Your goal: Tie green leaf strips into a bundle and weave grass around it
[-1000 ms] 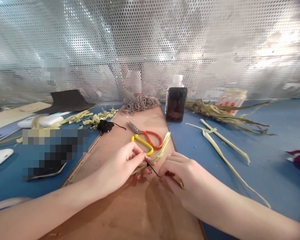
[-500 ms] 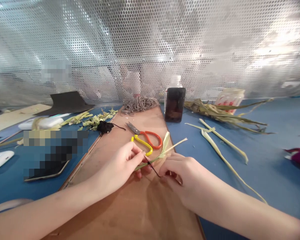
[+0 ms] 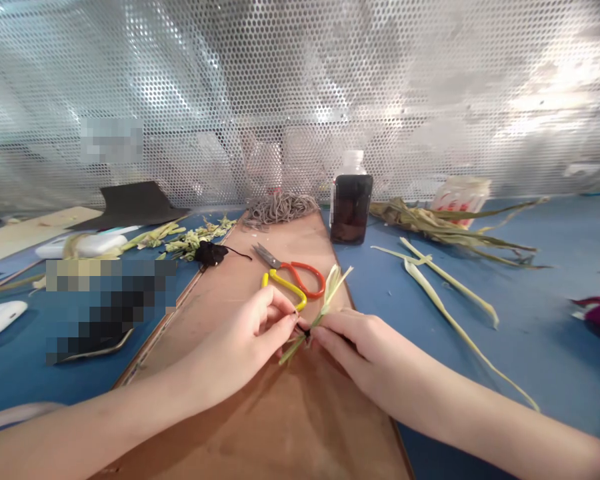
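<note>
The left hand (image 3: 265, 327) was curled, thumb and forefinger pinched on the thin black thread (image 3: 307, 333), with the other fingers partly hidden. The right hand (image 3: 363, 337) had its thumb and forefinger closed on the slender pale-green leaf strips (image 3: 334, 287), right beside the dark wrap; whether it also gripped thread could not be told. The strips slanted between both hands, just above the brown wooden board (image 3: 250, 427), probably steadied there so the wrap would not slip. The open metal scissors with red and yellow handles (image 3: 275, 263) lay just beyond, presumably for easy reach.
</note>
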Demonstrator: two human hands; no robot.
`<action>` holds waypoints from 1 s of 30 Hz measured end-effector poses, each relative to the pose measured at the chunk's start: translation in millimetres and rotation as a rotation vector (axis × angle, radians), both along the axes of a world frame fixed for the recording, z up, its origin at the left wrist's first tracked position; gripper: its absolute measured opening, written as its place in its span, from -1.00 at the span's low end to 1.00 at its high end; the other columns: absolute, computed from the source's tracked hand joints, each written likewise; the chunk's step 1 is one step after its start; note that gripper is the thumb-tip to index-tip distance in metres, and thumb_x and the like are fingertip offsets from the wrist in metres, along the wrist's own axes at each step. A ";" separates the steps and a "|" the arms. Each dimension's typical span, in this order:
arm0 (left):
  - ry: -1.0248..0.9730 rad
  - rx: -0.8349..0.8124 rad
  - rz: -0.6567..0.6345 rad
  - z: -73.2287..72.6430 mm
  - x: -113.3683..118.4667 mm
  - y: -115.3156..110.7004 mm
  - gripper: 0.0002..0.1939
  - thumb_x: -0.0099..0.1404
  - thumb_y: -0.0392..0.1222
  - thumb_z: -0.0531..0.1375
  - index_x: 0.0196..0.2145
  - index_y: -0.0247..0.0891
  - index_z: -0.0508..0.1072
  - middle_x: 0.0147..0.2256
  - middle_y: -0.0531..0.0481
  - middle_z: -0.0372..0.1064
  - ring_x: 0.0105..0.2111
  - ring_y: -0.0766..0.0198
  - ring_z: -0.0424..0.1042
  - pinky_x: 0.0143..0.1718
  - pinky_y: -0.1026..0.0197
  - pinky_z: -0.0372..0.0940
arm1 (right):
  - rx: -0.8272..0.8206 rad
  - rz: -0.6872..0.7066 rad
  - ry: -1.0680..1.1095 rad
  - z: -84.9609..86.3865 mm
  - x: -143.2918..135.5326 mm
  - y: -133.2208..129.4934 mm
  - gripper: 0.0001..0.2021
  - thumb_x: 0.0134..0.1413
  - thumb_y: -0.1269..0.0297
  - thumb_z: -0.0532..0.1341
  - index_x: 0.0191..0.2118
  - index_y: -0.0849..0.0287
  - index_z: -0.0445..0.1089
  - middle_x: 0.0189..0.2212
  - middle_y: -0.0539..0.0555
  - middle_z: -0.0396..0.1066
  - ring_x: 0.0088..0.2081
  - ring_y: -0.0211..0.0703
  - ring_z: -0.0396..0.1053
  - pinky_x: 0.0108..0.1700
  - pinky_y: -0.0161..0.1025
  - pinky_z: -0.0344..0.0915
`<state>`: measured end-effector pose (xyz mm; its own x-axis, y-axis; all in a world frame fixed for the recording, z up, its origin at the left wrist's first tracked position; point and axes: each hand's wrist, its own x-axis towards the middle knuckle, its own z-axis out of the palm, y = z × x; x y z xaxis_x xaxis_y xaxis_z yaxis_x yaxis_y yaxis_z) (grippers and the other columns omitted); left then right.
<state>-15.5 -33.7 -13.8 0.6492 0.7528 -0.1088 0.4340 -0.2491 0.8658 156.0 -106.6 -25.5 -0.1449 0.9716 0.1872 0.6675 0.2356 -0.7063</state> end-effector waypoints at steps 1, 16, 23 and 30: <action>-0.002 -0.021 -0.014 1.1 -0.4 -0.3 -0.79 0.32 -0.05 0.01 -0.14 -0.16 0.25 -0.25 0.01 0.43 -0.30 0.26 0.39 -0.26 0.22 0.24 | 0.003 0.005 -0.008 0.4 0.6 -0.1 -0.72 0.23 0.36 -0.01 -0.50 0.15 0.25 -0.53 -0.02 0.32 -0.47 -0.27 0.24 -0.39 -0.32 0.11; 0.159 0.122 -0.197 4.7 -5.6 2.8 -0.81 0.27 -0.08 0.09 -0.27 -0.12 0.48 -0.29 0.15 0.49 -0.28 0.29 0.43 -0.25 0.32 0.27 | 0.005 0.122 -0.055 3.2 4.6 -5.8 -0.77 0.18 0.52 0.02 -0.42 0.19 0.34 -0.45 0.00 0.36 -0.37 -0.27 0.26 -0.29 -0.35 0.16; 0.221 0.266 -0.153 8.7 -5.8 1.1 -0.83 0.28 -0.13 0.09 -0.34 -0.10 0.49 -0.42 0.21 0.48 -0.43 0.37 0.41 -0.42 0.39 0.22 | 0.071 0.148 -0.107 -0.4 6.5 -8.2 -0.74 0.12 0.58 0.00 -0.33 0.17 0.39 -0.41 0.04 0.37 -0.32 -0.22 0.29 -0.27 -0.32 0.21; 0.186 0.624 -0.200 3.9 -12.9 3.0 -0.79 0.24 -0.33 0.10 -0.31 -0.07 0.49 -0.34 0.19 0.46 -0.35 0.40 0.41 -0.32 0.39 0.22 | 0.167 0.153 -0.366 -4.4 6.2 -11.1 -0.67 -0.13 0.64 0.01 -0.27 0.19 0.38 -0.43 0.08 0.36 -0.35 -0.14 0.27 -0.30 -0.25 0.20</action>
<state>-28.4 -30.7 -9.9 0.7947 0.5785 0.1836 0.4558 -0.7686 0.4488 162.2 -117.7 -29.9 -0.3712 0.8944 0.2494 0.8156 0.4425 -0.3728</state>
